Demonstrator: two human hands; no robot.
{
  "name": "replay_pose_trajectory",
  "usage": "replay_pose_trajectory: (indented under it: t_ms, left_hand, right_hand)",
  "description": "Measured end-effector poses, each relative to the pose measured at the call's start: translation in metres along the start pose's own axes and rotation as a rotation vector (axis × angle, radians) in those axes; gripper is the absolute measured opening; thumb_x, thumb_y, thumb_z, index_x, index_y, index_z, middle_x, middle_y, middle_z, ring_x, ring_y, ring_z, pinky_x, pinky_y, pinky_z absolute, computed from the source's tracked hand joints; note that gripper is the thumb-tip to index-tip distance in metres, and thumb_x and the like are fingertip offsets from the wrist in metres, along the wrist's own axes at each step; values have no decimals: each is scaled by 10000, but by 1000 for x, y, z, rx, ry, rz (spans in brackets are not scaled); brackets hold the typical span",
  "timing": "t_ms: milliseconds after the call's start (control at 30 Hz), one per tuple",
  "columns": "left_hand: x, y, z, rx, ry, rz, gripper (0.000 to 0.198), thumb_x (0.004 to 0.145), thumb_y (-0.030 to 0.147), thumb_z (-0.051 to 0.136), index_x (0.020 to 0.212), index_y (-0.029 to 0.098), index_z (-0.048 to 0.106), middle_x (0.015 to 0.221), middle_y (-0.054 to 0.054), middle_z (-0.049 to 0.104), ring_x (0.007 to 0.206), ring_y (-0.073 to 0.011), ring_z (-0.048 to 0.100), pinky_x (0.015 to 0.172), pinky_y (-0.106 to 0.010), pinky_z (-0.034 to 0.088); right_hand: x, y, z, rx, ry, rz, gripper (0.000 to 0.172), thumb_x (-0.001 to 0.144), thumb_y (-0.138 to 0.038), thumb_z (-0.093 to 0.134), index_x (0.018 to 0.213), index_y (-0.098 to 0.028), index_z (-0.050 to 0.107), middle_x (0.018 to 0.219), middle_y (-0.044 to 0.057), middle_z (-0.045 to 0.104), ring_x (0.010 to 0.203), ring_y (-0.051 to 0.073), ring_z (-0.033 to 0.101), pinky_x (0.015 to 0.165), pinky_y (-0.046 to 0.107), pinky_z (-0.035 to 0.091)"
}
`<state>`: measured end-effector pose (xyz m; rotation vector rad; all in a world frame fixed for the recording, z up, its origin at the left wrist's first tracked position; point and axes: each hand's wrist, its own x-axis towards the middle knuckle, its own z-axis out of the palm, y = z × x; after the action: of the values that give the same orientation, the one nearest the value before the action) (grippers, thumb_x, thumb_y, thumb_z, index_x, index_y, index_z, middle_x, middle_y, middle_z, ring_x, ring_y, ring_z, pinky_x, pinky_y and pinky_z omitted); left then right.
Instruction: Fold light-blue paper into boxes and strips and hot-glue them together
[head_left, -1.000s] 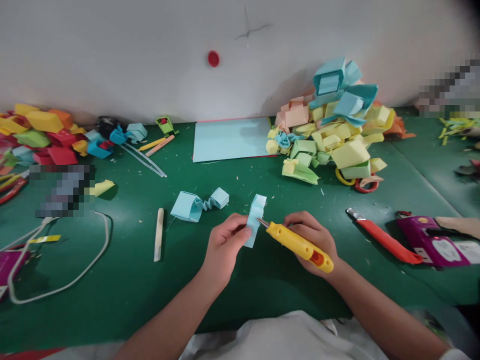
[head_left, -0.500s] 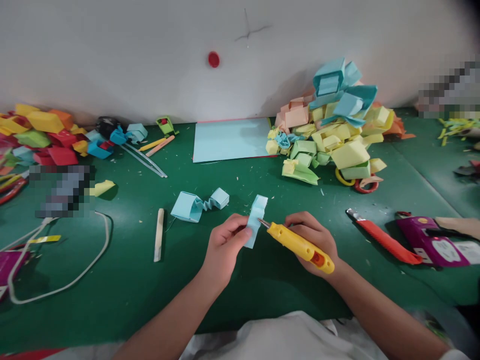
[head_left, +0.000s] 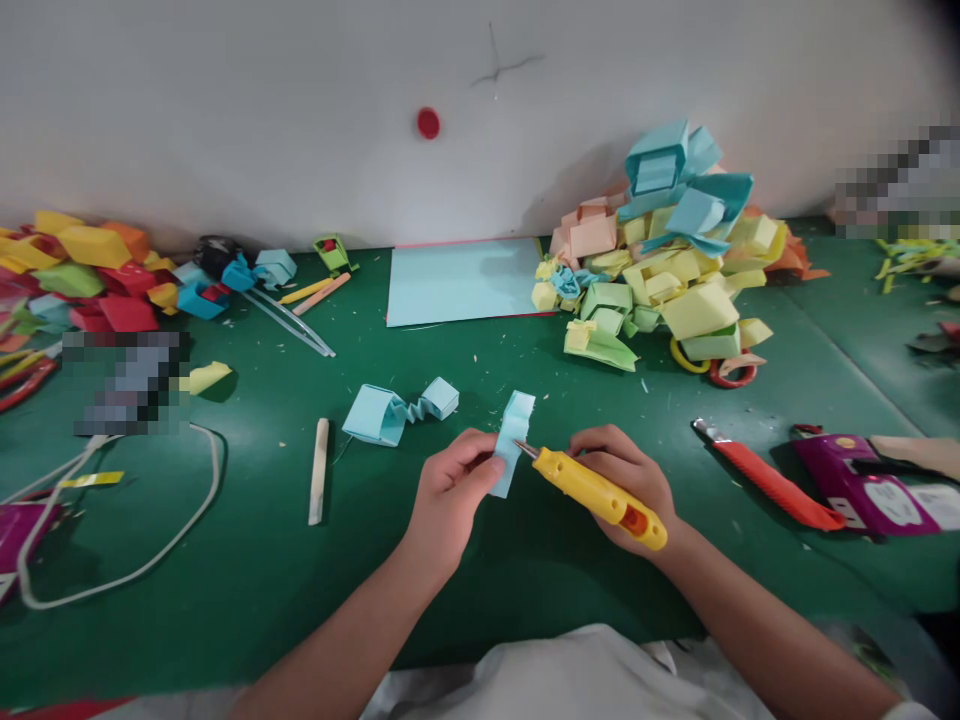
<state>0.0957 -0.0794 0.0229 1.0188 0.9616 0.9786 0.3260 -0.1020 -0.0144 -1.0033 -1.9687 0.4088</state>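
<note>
Between thumb and fingers, my left hand [head_left: 454, 495] pinches a small folded light blue paper strip [head_left: 513, 430], held upright over the green table. My right hand [head_left: 626, 485] is wrapped round a yellow glue gun [head_left: 596, 493], whose metal tip points left and meets the strip's right side. Behind my left hand lies a light blue paper box shape [head_left: 375, 414], joined by a zigzag strip to a smaller blue paper box [head_left: 440, 398]. A pale wooden stick [head_left: 319, 472] rests left of my left hand.
Folded paper pieces [head_left: 686, 270] are heaped at the back right, more colourful ones [head_left: 97, 265] at the back left. Blue paper sheets [head_left: 465, 285] lie by the wall. A red cutter [head_left: 776, 480] and purple device [head_left: 862, 480] are at right, a white cable [head_left: 217, 470] at left.
</note>
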Motion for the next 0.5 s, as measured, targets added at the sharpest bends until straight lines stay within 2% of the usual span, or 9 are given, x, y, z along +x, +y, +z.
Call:
replay_pose_trajectory:
  t_ms: [167, 500]
  left_hand:
    - [0, 1, 1, 10, 0, 3, 184, 866, 283, 665, 955, 205, 806, 910, -53, 622, 802, -171, 522, 693, -282, 413]
    - [-1, -1, 0, 21, 9, 6, 175, 863, 272, 660, 940, 211, 806, 891, -45, 605, 787, -166, 509, 682, -282, 398]
  right_hand:
    - [0, 0, 0, 6, 0, 13, 98, 969, -301, 560, 997, -234, 625, 991, 95, 642, 876, 240, 649, 734, 382, 546]
    - [0, 0, 0, 21, -11, 22, 82, 967, -276, 559, 1000, -230, 617, 1003, 98, 633, 874, 236, 643, 741, 379, 543]
